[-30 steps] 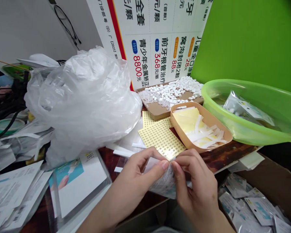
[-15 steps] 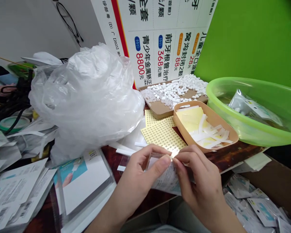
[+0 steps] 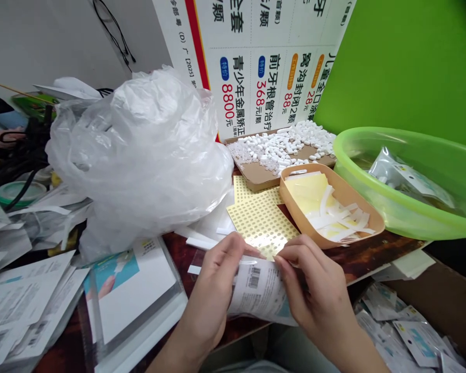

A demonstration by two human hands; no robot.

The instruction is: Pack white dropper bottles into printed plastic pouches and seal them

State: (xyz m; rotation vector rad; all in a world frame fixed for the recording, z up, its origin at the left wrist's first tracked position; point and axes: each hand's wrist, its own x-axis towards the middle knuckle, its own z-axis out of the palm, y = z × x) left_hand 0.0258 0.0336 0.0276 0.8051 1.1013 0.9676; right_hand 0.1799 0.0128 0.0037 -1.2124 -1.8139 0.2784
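A clear plastic packet (image 3: pixel 258 287) with a printed, barcoded card inside lies between my hands at the table's front edge. My left hand (image 3: pixel 219 280) is closed on its upper left part, fingers bent over the top edge. At the top right corner, my right hand (image 3: pixel 314 287) pinches the packet between thumb and fingertips. Just beyond the fingers is a yellow sheet of small round stickers (image 3: pixel 262 220); a tan bin (image 3: pixel 334 238) holding yellow sheets and white strips stands to its right.
A big translucent plastic bag (image 3: pixel 151 155) fills the left middle. Carded packets (image 3: pixel 135 305) are stacked at front left. Behind are a brown tray (image 3: pixel 256 178) of white pieces and a green basin (image 3: pixel 411 217). More packets (image 3: pixel 419 336) lie low at right.
My left thumb has moved away from the right fingertips and back to the left. More of the packet's printed face and its barcode now show between my hands.
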